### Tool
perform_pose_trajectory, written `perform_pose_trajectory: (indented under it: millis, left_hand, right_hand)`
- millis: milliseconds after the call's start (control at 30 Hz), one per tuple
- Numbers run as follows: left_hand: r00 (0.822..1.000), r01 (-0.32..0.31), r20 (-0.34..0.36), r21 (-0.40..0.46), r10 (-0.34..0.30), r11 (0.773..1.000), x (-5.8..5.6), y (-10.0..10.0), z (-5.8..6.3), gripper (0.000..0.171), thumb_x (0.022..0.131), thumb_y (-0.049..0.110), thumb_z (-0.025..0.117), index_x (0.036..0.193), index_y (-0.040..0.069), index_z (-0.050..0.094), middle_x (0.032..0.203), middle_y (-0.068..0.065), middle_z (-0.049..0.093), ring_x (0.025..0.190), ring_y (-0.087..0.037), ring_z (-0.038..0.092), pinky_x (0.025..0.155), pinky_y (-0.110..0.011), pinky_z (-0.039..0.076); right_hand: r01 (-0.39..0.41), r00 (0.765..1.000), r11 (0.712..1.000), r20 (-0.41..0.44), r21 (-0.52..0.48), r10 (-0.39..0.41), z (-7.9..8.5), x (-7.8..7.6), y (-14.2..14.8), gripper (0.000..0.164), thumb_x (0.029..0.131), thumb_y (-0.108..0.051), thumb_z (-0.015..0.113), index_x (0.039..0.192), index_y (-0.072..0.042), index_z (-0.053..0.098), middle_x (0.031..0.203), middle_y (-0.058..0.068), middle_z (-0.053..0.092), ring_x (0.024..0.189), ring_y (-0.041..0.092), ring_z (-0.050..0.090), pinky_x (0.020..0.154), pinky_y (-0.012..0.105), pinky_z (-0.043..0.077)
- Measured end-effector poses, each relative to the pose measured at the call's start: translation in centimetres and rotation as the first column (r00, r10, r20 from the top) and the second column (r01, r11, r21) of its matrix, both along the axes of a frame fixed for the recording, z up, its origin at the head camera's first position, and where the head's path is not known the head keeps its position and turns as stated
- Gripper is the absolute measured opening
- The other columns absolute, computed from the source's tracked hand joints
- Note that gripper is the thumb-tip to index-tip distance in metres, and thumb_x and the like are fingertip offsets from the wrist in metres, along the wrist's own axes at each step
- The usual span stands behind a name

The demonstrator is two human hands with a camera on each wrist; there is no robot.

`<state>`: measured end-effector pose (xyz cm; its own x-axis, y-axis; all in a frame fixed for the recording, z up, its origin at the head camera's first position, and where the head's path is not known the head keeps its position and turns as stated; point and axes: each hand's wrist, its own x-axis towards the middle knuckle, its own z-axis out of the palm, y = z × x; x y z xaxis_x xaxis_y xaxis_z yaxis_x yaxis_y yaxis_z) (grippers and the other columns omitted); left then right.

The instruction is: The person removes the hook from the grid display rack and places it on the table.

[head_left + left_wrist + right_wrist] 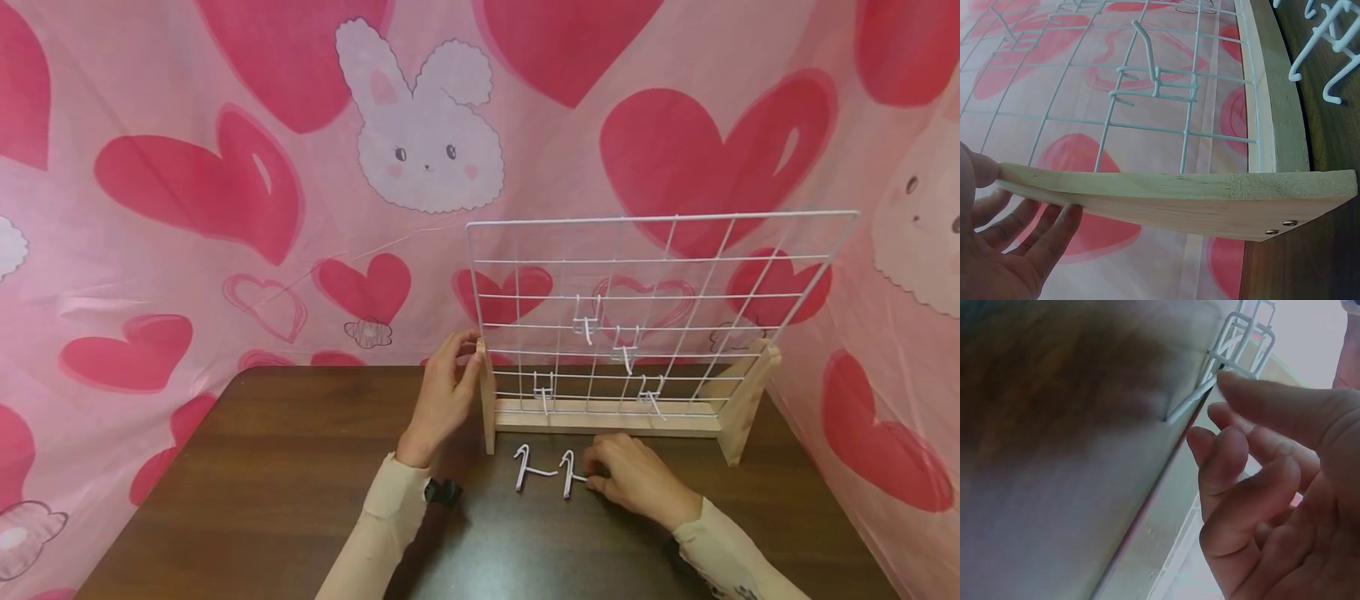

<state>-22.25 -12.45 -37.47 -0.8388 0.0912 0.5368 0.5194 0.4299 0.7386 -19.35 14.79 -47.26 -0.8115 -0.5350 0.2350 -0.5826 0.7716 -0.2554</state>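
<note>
A white wire grid (573,261) stands in a pale wooden base (607,421) with a wooden side panel (1147,199) at each end. My left hand (444,398) pinches the top of the left panel, thumb on one side and fingers on the other. Several white wire hooks hang on the grid, among them an upper hook (586,325) and a lower left hook (543,390). Two more lie on the table before the base: a left hook (522,469) and a right hook (567,477). My right hand (637,477) hovers at the right hook's prong, fingers loosely bent, thumb apart.
The dark wooden table (300,467) extends left and in front of the stand. Behind it hangs a pink cloth (172,83) with hearts and rabbits, which also closes off the right side.
</note>
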Motion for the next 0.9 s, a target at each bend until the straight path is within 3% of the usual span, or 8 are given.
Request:
perform_pose_trajectory:
  millis: [233, 467, 633, 900]
  left_hand:
    - [1.000, 0.006, 0.006, 0.012, -0.006, 1.000, 0.0, -0.1, 0.0, 0.025, 0.095, 0.001, 0.055, 0.121, -0.001, 0.057, 0.115, -0.021, 0.062, 0.106, -0.036, 0.064, 0.088, -0.051, 0.054]
    - [1.000, 0.003, 0.014, -0.001, -0.003, 1.000, 0.1, -0.1, 0.1, 0.026, 0.096, 0.003, 0.054, 0.122, 0.000, 0.056, 0.117, -0.020, 0.062, 0.107, -0.034, 0.065, 0.089, -0.048, 0.055]
    - [1.000, -0.009, -0.001, 0.002, 0.009, 1.000, 0.0, -0.3, 0.0, 0.026, 0.096, 0.003, 0.055, 0.122, 0.000, 0.057, 0.117, -0.022, 0.061, 0.107, -0.035, 0.064, 0.089, -0.049, 0.055]
    - [1.000, 0.017, -0.022, -0.011, -0.018, 1.000, -0.4, -0.4, -0.5, 0.026, 0.096, 0.002, 0.054, 0.122, -0.002, 0.056, 0.116, -0.022, 0.062, 0.106, -0.034, 0.065, 0.089, -0.048, 0.055]
  right_hand:
    - [0.013, 0.996, 0.999, -0.087, -0.046, -0.017, 0.4, 0.4, -0.8, 0.018, 0.071, -0.027, 0.083, 0.083, -0.024, 0.070, 0.075, -0.015, 0.063, 0.073, 0.007, 0.060, 0.061, 0.027, 0.046]
    - [-0.024, 0.977, 0.986, -0.213, -0.167, -0.013, 1.3, 0.5, -1.3, 0.019, 0.072, -0.022, 0.083, 0.088, -0.020, 0.073, 0.078, -0.014, 0.070, 0.070, 0.000, 0.061, 0.061, 0.025, 0.050]
    - [-0.101, 0.947, 0.958, -0.320, -0.270, 0.009, 2.6, 0.9, -1.7, 0.019, 0.072, -0.018, 0.083, 0.088, -0.020, 0.073, 0.081, -0.011, 0.072, 0.068, -0.003, 0.058, 0.061, 0.021, 0.049]
    - [-0.174, 0.929, 0.904, -0.369, -0.390, 0.020, 4.5, 1.9, -1.8, 0.019, 0.075, -0.010, 0.079, 0.092, -0.015, 0.073, 0.080, -0.007, 0.071, 0.056, -0.002, 0.049, 0.054, 0.009, 0.038]
